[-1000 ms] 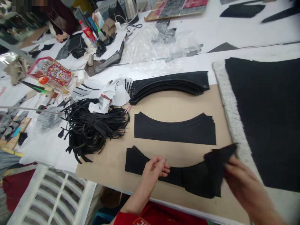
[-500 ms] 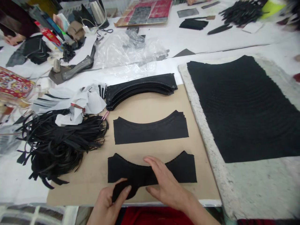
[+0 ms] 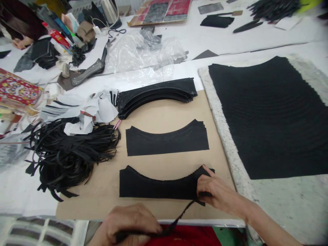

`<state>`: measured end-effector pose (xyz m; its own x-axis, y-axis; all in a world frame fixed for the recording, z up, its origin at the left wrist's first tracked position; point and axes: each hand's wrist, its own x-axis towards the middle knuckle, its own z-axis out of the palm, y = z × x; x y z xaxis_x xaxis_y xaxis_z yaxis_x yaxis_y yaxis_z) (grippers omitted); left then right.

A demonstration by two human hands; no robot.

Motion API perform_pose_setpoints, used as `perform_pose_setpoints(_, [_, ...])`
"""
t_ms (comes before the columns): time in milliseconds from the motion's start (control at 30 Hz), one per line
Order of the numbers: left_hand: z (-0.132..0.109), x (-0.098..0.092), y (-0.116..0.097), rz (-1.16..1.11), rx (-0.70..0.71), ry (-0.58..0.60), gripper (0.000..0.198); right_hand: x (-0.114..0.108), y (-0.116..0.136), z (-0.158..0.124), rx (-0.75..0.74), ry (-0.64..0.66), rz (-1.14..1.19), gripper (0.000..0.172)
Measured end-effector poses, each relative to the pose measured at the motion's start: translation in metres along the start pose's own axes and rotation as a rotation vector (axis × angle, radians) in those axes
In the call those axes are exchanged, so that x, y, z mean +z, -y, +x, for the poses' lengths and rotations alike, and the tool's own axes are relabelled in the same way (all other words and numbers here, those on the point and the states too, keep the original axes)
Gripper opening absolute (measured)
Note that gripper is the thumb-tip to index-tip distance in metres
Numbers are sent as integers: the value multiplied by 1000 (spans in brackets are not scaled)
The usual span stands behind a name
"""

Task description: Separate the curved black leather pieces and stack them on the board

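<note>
A black strip (image 3: 172, 226) runs slack from my left hand (image 3: 133, 220), closed around it at the table's front edge, up to my right hand (image 3: 214, 191). My right hand is closed on the strip's other end, its index finger stretched onto the right corner of a black fabric piece (image 3: 156, 188) with a curved upper edge. Part of that corner is hidden by the fingers. A similar curved black piece (image 3: 166, 143) lies flat farther up, and beyond it sits a stack of curved black pieces (image 3: 153, 94).
Tan board (image 3: 151, 162) lies under the pieces. A tangle of black strips (image 3: 74, 150) and white scraps (image 3: 102, 109) lie to the left. On the right, black fabric (image 3: 269, 116) covers a speckled slab (image 3: 289, 201). Clear plastic (image 3: 143, 54) and another person's hand (image 3: 23, 42) are farther back.
My left hand has moved down towards the edge, drawing the strip out. My right hand has gone from open over the piece's middle to closed at its right end. The view shifted slightly.
</note>
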<state>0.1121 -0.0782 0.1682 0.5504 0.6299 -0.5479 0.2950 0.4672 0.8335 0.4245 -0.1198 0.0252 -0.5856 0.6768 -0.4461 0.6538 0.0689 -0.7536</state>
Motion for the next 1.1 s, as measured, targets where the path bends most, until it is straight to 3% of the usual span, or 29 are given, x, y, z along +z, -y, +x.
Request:
perform_pose_setpoints(167, [6,-12,27,-18,-168,-581,32,-26,-13,-22,105,-45,-7,10])
perform_pose_setpoints(267, [15,-20,39,-200,-195,-714,39,-39,-17,-32,149,-86,0,16])
perform_pose_setpoints(533, [36,-44,47,-395,-205,-817,44,-52,-48,-27,259,-100,108,17])
perform_pose_setpoints(700, [51,-69,67,-357,-216,-764,35,-61,-68,-9,308,-114,197,18])
perform_pose_setpoints(933, [72,-101,100,-311,-201,-789,43,-67,-85,19,283,-16,746,33])
perform_pose_setpoints(1100, [88,-112,125,-304,-234,-734,46,-57,-104,32,367,-228,839,45])
